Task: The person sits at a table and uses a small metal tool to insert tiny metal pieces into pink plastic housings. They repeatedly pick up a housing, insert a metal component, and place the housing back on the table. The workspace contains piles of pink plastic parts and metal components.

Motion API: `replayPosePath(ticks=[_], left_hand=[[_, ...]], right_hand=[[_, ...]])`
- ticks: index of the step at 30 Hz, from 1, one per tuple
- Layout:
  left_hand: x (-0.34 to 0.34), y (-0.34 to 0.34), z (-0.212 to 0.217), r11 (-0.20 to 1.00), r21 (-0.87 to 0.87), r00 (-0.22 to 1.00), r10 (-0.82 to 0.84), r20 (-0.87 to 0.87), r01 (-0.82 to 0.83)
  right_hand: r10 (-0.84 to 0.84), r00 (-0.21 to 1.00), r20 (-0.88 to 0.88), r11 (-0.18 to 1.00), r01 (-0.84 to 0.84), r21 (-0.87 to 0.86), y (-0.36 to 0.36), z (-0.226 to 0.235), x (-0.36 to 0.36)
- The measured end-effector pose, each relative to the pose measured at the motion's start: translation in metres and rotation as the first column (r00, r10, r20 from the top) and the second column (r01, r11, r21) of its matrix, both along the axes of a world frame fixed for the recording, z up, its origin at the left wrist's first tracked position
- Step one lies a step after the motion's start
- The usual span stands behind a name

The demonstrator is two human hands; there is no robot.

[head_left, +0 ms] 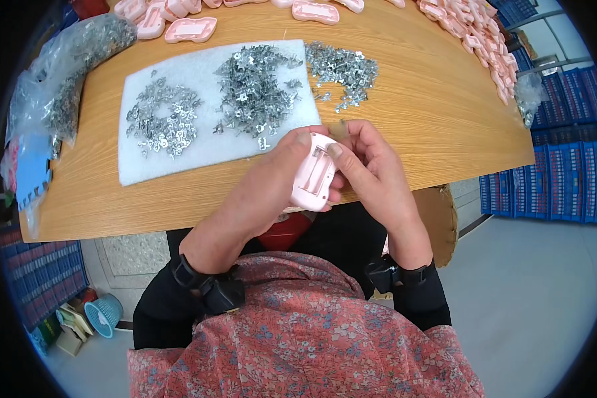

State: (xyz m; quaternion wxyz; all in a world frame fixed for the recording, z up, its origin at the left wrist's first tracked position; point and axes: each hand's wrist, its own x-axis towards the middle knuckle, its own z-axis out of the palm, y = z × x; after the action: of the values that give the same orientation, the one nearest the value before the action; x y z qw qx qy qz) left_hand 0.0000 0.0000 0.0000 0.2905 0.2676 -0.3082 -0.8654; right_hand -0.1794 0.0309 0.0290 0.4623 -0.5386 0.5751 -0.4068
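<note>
Just over the table's near edge, my left hand [262, 186] grips a pale pink plastic housing [307, 197] with a long recessed compartment. My right hand [381, 176] is closed on its other side, the thumb pressed at the upper end of the recess. A bit of metal shows there beside the thumb, too small to make out fully. Beyond my hands lies a white padded sheet [212, 147]. It bears a thin spread of small metal contact pieces [162, 119] on the left and a thicker heap of similar pieces [255, 93] on the right.
More metal pieces [345, 71] lie on the wooden table [421, 93] right of the sheet. Pink housings [191, 30] line the far edge, with a large pile [474, 40] at far right. A clear bag of metal parts [66, 86] sits left. Blue racks [550, 179] stand beyond the table.
</note>
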Motion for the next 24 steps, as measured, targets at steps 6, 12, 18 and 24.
replayPosePath(ticks=[6,12,18,24], left_hand=[[0.003,-0.002,0.001,0.943,-0.333,0.951,0.107,0.290,-0.004],[0.005,-0.005,0.023,0.783,-0.556,0.856,0.060,0.513,0.279],[0.007,-0.003,0.009,0.883,-0.470,0.946,0.131,0.295,0.024],[0.015,-0.007,0.014,0.984,0.163,0.988,0.088,-0.128,-0.066]], right_hand=[[0.045,0.999,0.024,0.999,-0.045,0.003,0.004,0.005,-0.006],[0.064,0.997,0.033,0.997,-0.066,0.045,0.008,0.015,-0.006],[-0.069,0.990,0.120,0.997,0.071,-0.013,0.015,0.013,-0.008],[-0.030,0.989,0.142,0.998,0.038,-0.056,0.024,0.010,0.007]])
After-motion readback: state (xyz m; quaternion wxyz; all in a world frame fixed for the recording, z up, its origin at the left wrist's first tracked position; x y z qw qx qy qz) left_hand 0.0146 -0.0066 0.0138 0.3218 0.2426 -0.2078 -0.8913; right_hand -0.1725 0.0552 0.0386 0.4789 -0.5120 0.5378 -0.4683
